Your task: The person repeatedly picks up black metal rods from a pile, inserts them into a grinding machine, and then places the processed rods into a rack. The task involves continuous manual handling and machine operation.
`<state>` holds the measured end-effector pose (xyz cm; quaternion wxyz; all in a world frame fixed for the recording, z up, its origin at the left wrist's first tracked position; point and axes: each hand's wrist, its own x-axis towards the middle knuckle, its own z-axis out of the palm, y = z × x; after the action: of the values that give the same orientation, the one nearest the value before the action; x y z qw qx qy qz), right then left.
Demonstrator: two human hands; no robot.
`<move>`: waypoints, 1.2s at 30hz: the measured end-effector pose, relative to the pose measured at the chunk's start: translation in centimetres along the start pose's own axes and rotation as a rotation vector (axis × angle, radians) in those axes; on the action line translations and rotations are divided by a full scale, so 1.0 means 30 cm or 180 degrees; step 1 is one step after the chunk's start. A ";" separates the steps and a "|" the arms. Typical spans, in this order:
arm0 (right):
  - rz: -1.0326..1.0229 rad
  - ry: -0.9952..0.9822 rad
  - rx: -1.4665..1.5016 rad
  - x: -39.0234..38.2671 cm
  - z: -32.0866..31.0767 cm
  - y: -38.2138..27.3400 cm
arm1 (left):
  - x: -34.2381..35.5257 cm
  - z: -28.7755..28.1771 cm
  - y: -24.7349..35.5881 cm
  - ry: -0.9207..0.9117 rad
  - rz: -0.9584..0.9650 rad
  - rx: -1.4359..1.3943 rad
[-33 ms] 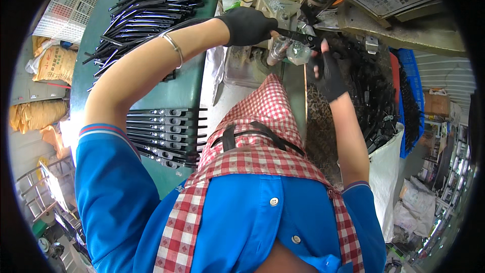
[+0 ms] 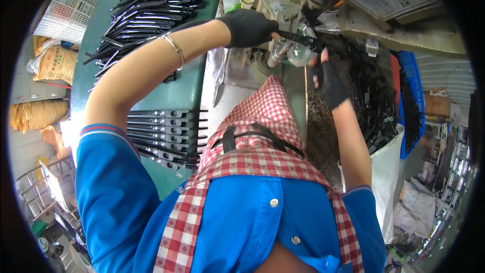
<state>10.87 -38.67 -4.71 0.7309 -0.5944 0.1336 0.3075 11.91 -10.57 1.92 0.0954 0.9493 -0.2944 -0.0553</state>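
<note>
Fingers of the left hand [image 2: 248,27], in a black glove, are closed around the near end of a slim black metal strip [image 2: 295,37] that runs across to the right. Fingers of the right hand [image 2: 331,83], in a fingerless black glove, curl up to the strip's far end at the machine; whether they pinch it or only steady it cannot be told. The strip sits level, just above two shiny cylindrical fittings [image 2: 289,51] of a small press-type machine [image 2: 283,12] at the far edge of the green worktop [image 2: 174,93].

Judged from this, the step in hand is seating the strip in the machine's tooling. The next move calls for both ends to be held true and for the fingers to be clear of the tooling.

On the worktop's far left corner lies a loose heap of similar black strips [image 2: 151,7]; along its near edge a neat row of strips with metal clips [image 2: 166,136]. To the right of the machine a pile of tangled black parts [image 2: 376,91] sits beside a blue crate [image 2: 409,81]. A metal bangle [image 2: 175,49] is on the left wrist.
</note>
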 end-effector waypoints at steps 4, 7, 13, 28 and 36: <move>-0.0327 0.0510 -0.0061 -0.074 0.033 -0.055 | 0.004 -0.006 -0.008 -0.0091 -0.0001 -0.0421; -0.0754 0.0274 0.0617 0.020 0.062 -0.081 | 0.008 -0.007 -0.005 -0.0214 -0.0045 -0.0556; -0.1179 0.0424 0.1044 0.101 0.087 -0.001 | 0.008 -0.019 0.027 0.0002 -0.0094 0.0245; -0.1107 0.0508 -0.0329 0.187 -0.087 0.210 | -0.058 0.083 -0.058 0.0562 -0.0393 -0.0062; -0.1968 0.0793 -0.2820 0.442 -0.174 0.238 | -0.076 0.053 -0.053 0.0734 -0.0326 -0.0273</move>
<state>17.69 -39.03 -19.10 0.4459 -0.8884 -0.1039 0.0327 10.66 -8.21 0.13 0.1662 0.9582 -0.2300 0.0369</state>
